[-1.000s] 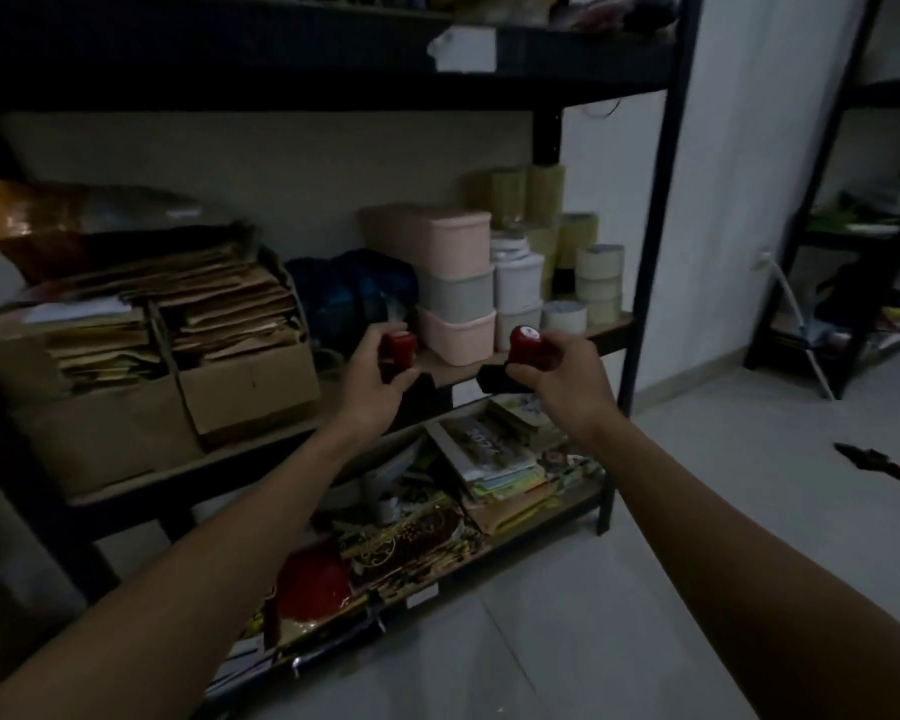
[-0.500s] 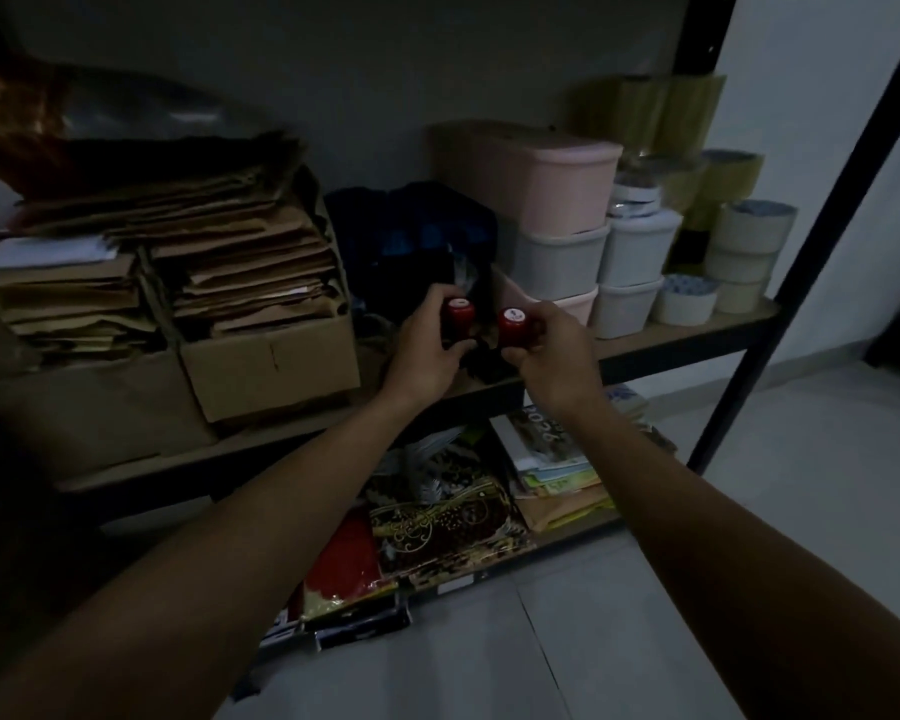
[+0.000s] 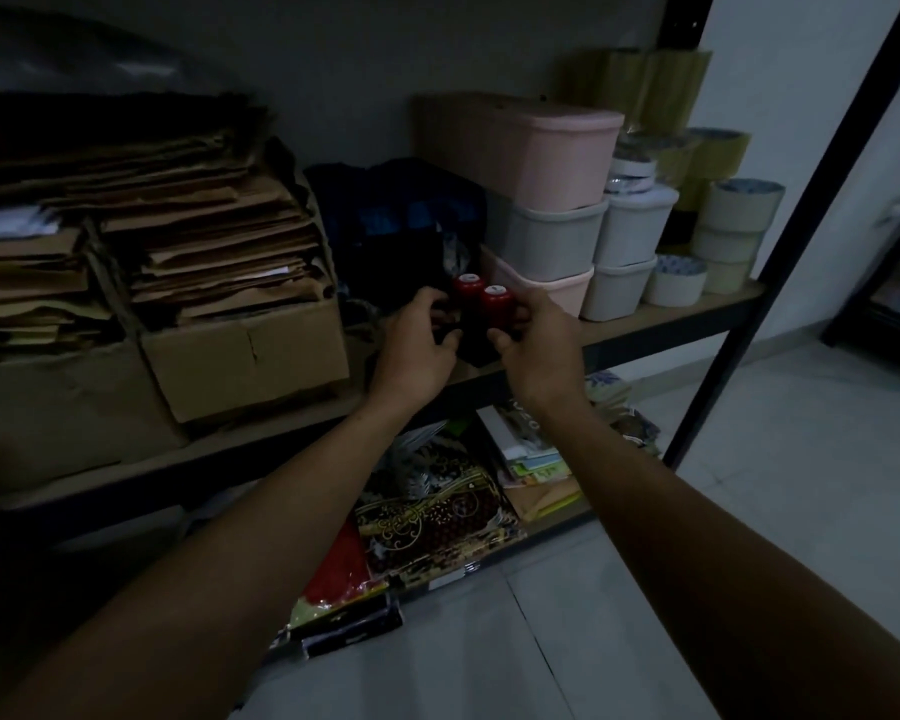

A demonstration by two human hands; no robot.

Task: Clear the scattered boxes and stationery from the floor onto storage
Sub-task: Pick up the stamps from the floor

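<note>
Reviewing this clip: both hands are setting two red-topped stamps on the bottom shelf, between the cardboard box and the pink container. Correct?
Not quite. The head view shows the left hand and right hand placing the two red-topped stamps on the middle shelf, not the bottom one, between the cardboard box and the pink container.

both arms outstretched, left hand (image 3: 415, 350) and right hand (image 3: 540, 356) half-curled

Two stamps (image 3: 481, 304) side by side on the shelf (image 3: 645, 324), apparently between cardboard box (image 3: 245, 356) left and stacked containers (image 3: 546, 236) right
</note>
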